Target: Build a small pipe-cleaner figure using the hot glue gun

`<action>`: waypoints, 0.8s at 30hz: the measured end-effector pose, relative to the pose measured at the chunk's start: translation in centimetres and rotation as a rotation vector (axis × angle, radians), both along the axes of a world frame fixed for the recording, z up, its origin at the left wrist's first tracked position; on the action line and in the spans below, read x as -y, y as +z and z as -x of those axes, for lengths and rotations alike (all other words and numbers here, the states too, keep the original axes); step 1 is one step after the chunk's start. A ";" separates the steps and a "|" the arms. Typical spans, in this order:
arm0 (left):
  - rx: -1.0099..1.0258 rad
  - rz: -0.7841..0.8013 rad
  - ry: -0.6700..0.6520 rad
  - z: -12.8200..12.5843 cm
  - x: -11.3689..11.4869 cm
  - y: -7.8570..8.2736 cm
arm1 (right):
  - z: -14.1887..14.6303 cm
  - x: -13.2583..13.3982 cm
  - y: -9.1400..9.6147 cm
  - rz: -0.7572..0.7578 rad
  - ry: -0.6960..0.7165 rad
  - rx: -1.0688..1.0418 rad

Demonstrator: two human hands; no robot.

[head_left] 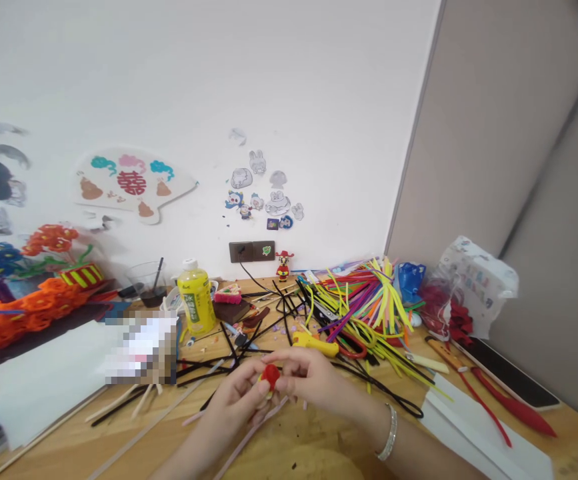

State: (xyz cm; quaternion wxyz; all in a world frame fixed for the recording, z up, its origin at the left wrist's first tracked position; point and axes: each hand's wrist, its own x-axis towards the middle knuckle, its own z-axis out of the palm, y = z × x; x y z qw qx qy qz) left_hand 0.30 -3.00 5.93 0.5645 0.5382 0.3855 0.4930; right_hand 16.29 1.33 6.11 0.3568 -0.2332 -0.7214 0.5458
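A small red craft piece (pixel 271 375) with some pale yellow below it is held between both hands, low in the middle of the head view. My left hand (pixel 239 393) is closed round its left side, thumb against the red part. My right hand (pixel 311 380) pinches it from the right with bent fingers. The fingers hide much of the piece, so its exact kind is unclear. Just beyond the hands lie a yellow-handled tool (pixel 315 343) and loose black pipe cleaners (pixel 203 365).
A yellow drink bottle (pixel 196 298) stands behind to the left. Many coloured pipe cleaners (pixel 359 300) are heaped at the back right. White paper (pixel 39 380) lies on the left; a phone (pixel 506 373) and red scissors-like tool (pixel 513 403) are on the right.
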 end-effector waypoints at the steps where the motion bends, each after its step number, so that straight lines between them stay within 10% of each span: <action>1: 0.020 0.016 -0.051 0.1 0.0 0.0 | -0.1 0.0 0.1 -0.016 0.041 0.018; 7: 0.186 0.116 -0.185 -0.3 0.2 -0.2 | -0.1 0.5 0.3 -0.018 0.039 0.040; 11: 0.196 0.119 -0.035 -0.9 0.2 -0.4 | 0.3 0.5 -0.1 -0.108 -0.086 0.062; 18: -0.461 -0.455 0.377 0.1 -0.2 -2.1 | 1.5 0.7 -0.8 0.003 -0.217 -0.115; 24: -0.466 -0.538 0.472 -0.4 0.3 -2.5 | 1.9 1.0 -0.8 0.035 -0.242 -0.136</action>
